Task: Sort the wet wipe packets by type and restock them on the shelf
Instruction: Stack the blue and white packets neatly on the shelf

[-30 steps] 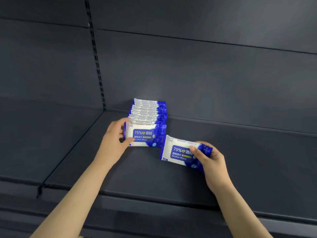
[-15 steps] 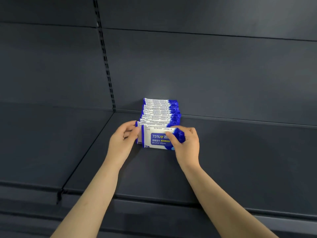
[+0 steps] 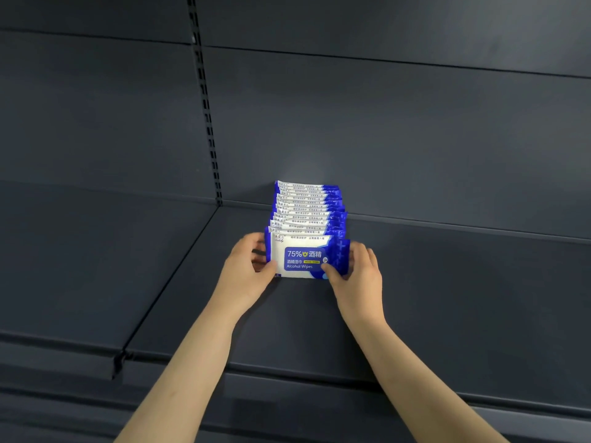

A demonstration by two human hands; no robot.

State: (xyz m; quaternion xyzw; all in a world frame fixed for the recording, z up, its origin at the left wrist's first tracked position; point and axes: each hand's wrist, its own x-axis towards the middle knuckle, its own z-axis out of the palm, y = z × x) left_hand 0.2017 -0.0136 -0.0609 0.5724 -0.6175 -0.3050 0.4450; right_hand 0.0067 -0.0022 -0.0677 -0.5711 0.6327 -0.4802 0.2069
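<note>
While front packet [image 3: 303, 258] stands upright on shelf [image 3: 454, 302], left grip [image 3: 248, 272] and right grip [image 3: 358, 276] pinch its ends.

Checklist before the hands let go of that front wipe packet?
1. front packet upright, label out: ok.
2. Same type as the row behind: ok, matching blue-white tops.
3. Stands unaided: cannot tell; left hand and right hand both grip its ends.
4. Pressed against the row: cannot tell from this angle.
5. Bare shelf in front for more packets: ok.
</note>
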